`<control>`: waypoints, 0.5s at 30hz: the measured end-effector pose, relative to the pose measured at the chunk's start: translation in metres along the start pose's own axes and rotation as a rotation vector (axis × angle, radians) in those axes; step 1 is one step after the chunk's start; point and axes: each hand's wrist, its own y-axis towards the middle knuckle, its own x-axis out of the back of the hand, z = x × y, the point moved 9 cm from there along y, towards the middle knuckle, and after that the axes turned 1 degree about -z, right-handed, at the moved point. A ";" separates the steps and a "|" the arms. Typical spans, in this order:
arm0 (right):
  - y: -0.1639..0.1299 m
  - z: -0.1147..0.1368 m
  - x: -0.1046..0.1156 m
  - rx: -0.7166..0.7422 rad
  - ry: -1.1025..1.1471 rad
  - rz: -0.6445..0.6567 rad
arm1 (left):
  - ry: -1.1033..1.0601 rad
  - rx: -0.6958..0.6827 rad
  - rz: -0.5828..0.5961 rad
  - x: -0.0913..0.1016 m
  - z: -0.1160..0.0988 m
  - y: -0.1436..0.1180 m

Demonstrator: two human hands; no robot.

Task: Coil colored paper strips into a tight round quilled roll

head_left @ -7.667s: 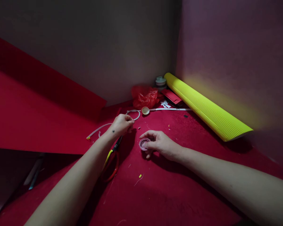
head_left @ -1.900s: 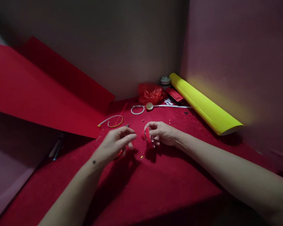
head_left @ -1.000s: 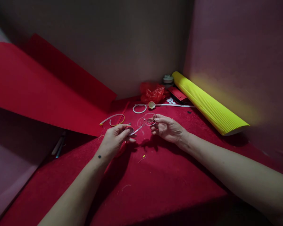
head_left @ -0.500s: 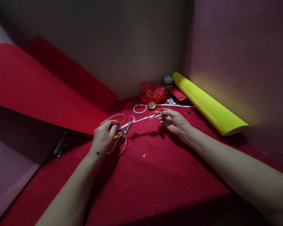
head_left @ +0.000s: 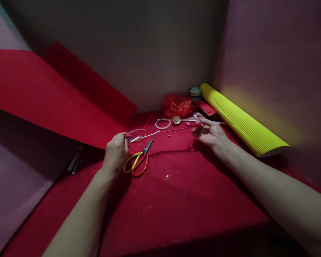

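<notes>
My left hand (head_left: 116, 150) is closed around a small reddish coil at its fingertips. From it a narrow red-and-white strip (head_left: 149, 134) stretches across to the right, looking twisted midway. The fingers of my right hand (head_left: 210, 132) pinch the strip's other end, which curls into a pinkish loop (head_left: 193, 123) beside the fingertips. Both hands are above the red-covered table. Just right of my left hand lie scissors (head_left: 139, 162) with one yellow and one red handle, blades pointing away. Behind the strip sit a white ring-shaped coil (head_left: 162, 124) and a small round roll (head_left: 176, 120).
A large red sheet (head_left: 69, 92) leans in from the left. A yellow corrugated roll (head_left: 243, 121) lies along the right wall. At the back are a crumpled red plastic bag (head_left: 177, 105), a lidded jar (head_left: 195, 92) and red packets (head_left: 205, 108). Thin pens (head_left: 76, 162) lie at left.
My hands have moved farther apart, the right one going right and the left one slightly left. The strip between them is longer, and the scissors are now in full view.
</notes>
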 end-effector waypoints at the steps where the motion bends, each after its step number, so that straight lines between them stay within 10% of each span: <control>1: 0.003 0.007 0.004 0.048 -0.035 -0.026 | 0.000 0.008 -0.003 0.001 0.001 0.000; 7: 0.008 0.028 0.026 0.170 -0.461 -0.185 | -0.214 0.100 -0.005 0.006 -0.003 -0.003; 15: -0.004 0.027 -0.001 0.148 -0.821 0.022 | -0.306 0.135 -0.103 0.029 -0.008 -0.001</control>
